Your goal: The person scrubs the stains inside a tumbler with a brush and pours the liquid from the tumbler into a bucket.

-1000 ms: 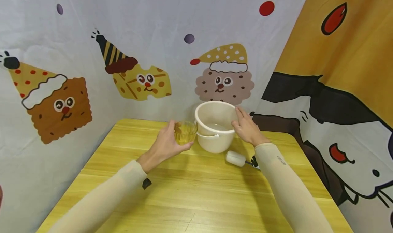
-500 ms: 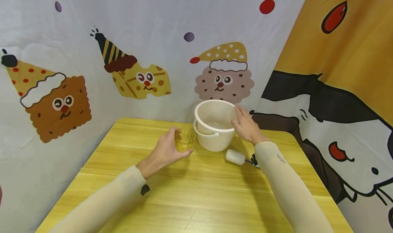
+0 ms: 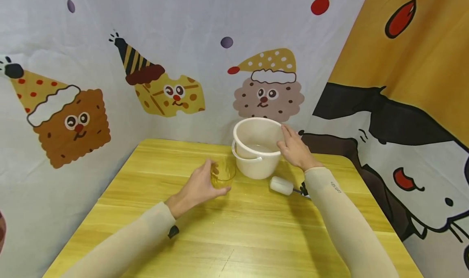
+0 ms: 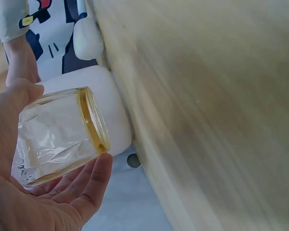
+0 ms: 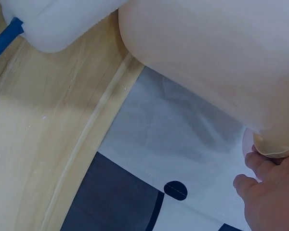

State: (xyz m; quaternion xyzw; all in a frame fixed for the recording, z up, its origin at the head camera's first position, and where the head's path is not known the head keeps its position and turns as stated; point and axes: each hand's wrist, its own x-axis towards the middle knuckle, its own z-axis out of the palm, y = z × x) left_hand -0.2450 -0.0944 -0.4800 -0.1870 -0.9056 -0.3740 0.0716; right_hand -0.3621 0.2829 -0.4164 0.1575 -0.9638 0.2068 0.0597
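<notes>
My left hand point(image 3: 199, 186) grips a clear amber glass cup point(image 3: 222, 173) from its left side, thumb and fingers spread around it. In the left wrist view the glass point(image 4: 62, 137) appears apart from the tabletop, in front of the white bucket. That bucket point(image 3: 258, 166) stands upright at the back of the table, its handle hanging down in front. A little clear liquid seems to lie at its bottom. My right hand point(image 3: 296, 149) holds the bucket's right rim; the right wrist view shows its fingers point(image 5: 262, 168) at the rim, partly cut off by the frame.
A brush with a white sponge head point(image 3: 281, 186) and a blue stem lies on the table right of the bucket, partly under my right forearm. The wooden table point(image 3: 205, 237) ends at a cartoon-printed cloth point(image 3: 176, 33) behind and at the sides.
My left hand has lowered the glass cup and drawn it slightly away from the bucket, toward me. The right hand stays on the bucket rim, and the bucket has not visibly moved.
</notes>
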